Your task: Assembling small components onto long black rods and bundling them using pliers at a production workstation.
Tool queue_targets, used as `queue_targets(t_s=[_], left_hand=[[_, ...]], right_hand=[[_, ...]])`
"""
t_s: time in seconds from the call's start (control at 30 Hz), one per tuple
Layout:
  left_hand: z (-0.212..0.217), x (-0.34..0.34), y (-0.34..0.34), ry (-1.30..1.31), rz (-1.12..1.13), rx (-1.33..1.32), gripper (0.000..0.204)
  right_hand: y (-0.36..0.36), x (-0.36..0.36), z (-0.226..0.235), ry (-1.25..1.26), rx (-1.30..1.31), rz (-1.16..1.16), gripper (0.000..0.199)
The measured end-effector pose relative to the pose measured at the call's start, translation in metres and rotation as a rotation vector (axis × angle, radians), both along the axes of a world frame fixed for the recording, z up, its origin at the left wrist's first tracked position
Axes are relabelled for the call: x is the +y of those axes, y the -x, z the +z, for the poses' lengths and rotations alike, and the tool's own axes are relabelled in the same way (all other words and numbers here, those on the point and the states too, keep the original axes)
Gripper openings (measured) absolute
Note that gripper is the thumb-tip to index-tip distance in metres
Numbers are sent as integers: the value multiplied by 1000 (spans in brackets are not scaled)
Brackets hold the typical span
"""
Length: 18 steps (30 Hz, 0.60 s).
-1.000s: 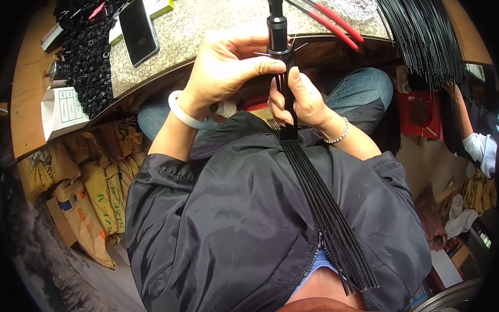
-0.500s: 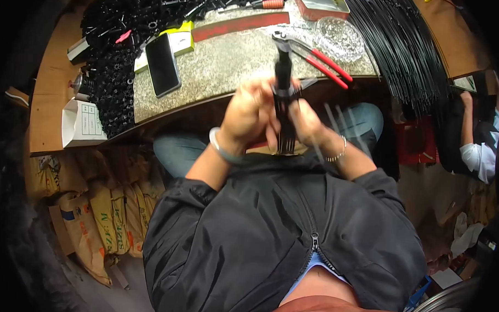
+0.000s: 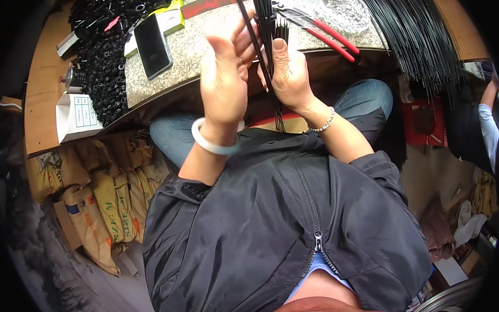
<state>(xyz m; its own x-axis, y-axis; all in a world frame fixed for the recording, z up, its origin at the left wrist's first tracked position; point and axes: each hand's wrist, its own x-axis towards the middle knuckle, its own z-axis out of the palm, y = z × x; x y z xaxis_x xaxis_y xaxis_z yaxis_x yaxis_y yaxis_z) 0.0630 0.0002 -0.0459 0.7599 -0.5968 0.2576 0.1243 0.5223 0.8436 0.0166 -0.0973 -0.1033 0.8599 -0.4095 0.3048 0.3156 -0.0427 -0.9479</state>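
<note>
the left hand (image 3: 226, 81) is raised in front of the counter (image 3: 220, 42), palm turned to the right, and its fingers (image 3: 243, 43) are curved loosely beside a bundle of thin black rods (image 3: 265, 24); whether they really press on the rods i cannot tell. the right hand (image 3: 289, 75) is wrapped around the same bundle, with the thumb laid along it and the fingers closed behind, so this hand is gripping the rods. the bundle stands nearly upright between the 2 hands, above the person's lap, and its lower ends come out under the right hand. 1 single black rod (image 3: 244, 15) leans away from the bundle to the upper left. on the counter behind the hands lie pliers with red handles (image 3: 325, 35), a black phone (image 3: 153, 45) and a heap of small black parts (image 3: 107, 52). a large fan of long black rods (image 3: 416, 38) lies at the right end of the counter.
</note>
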Motion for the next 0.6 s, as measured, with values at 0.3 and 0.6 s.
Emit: queue_targets(t_s=[0.3,0.6], left_hand=[[-7,-9,-4,-152,362,-296,19],[-18,-4,-14,29,165,-112,20]], right_hand=[[3,22,1,76,-126,-206,33],[13,12,7,-494,-137,-45,15]])
